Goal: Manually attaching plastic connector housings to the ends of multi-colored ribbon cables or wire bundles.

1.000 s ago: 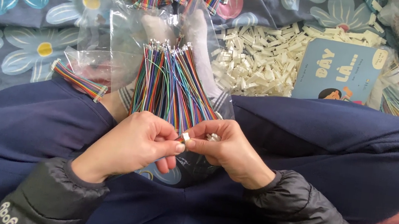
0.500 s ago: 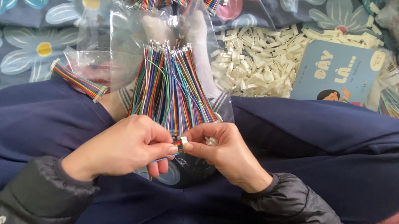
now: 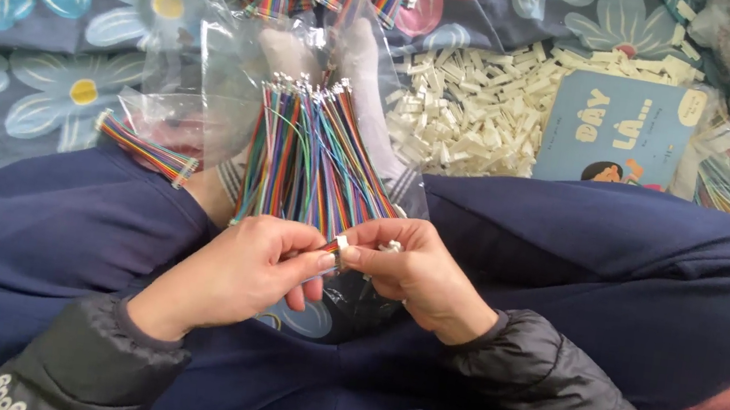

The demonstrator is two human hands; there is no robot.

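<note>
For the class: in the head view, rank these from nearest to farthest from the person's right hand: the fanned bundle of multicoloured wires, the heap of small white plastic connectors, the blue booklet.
1. Fanned bundle of multicoloured wires, just above the right hand.
2. Heap of small white plastic connectors, farther up, slightly right.
3. Blue booklet, upper right, farthest.

Soft, even daylight, no hard shadows. Faint glare on the clear plastic bag (image 3: 211, 91) toward eleven o'clock. Sharp at centre, on the coloured wires (image 3: 314, 161); slight softness and wide-angle stretch toward four and eight o'clock corners.
</note>
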